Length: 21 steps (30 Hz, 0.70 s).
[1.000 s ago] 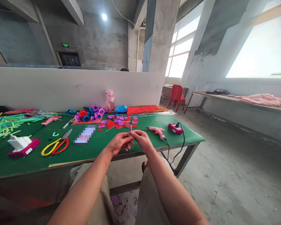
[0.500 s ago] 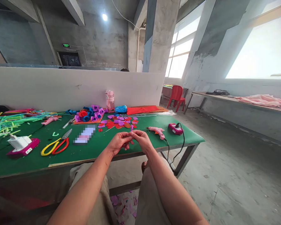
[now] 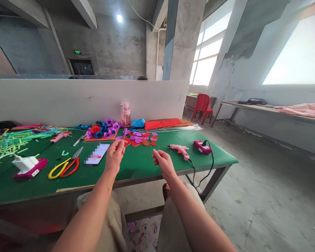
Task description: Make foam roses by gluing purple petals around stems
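Note:
My left hand (image 3: 114,155) is raised over the green table (image 3: 136,159), its fingertips pinched on a small purple petal piece (image 3: 125,132) that points upward. To its right, my right hand (image 3: 163,161) is closed with thumb and fingers together; whether anything tiny is between them is hidden. Behind the hands lie loose red and purple petals (image 3: 138,139). A cluster of purple, blue and red paper flowers (image 3: 102,128) sits at the back. Right of my right hand is a pink glue gun (image 3: 180,150).
A phone (image 3: 97,154), scissors (image 3: 68,166) and a white plug on a magenta power strip (image 3: 34,169) lie at left. Colored strips (image 3: 18,138) pile up at the far left. A pink bottle (image 3: 125,112) stands behind. Another magenta power strip (image 3: 202,147) with a cable is at right.
My hands have come apart: the left moved left with the purple piece, and the right moved slightly right. The view has shifted a little.

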### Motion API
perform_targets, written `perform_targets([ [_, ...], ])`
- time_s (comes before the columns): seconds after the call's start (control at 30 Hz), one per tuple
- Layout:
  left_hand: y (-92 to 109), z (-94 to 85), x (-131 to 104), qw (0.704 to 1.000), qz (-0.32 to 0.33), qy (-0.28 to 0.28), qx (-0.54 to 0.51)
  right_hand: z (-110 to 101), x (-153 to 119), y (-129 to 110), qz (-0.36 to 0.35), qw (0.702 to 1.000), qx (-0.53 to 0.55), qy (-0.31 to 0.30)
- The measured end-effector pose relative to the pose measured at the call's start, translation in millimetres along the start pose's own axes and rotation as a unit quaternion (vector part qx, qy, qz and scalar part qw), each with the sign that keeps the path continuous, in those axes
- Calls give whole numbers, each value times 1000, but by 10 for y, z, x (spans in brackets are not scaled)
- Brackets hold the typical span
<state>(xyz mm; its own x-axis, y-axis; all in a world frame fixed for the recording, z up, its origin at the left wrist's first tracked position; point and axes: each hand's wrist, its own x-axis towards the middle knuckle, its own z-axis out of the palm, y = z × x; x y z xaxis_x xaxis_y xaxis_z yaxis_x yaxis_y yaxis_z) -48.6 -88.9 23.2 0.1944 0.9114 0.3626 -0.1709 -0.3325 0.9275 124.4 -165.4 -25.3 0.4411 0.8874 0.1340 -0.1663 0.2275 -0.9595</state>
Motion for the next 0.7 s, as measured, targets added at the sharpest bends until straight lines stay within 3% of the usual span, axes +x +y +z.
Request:
perform_targets([
  [0.1, -8, -54, -6, 998, 21, -12, 55, 51, 40, -35, -5, 1000, -7, -10],
  [0.2, -57, -94, 145, 994, 10, -40, 97, 128, 263, -144, -2, 1000, 19, 9],
  [0.4, -192, -109, 924, 981, 53, -49, 178, 233, 852, -260, -15, 987, 150, 63],
  [0.53, -466, -107, 1419, 961, 28, -89, 259, 278, 868, -39, 13, 990, 97, 100],
  [0.7, -951, -30, 1819, 897, -16, -140, 419, 550, 646, 129, 32, 998, 31, -41],
])
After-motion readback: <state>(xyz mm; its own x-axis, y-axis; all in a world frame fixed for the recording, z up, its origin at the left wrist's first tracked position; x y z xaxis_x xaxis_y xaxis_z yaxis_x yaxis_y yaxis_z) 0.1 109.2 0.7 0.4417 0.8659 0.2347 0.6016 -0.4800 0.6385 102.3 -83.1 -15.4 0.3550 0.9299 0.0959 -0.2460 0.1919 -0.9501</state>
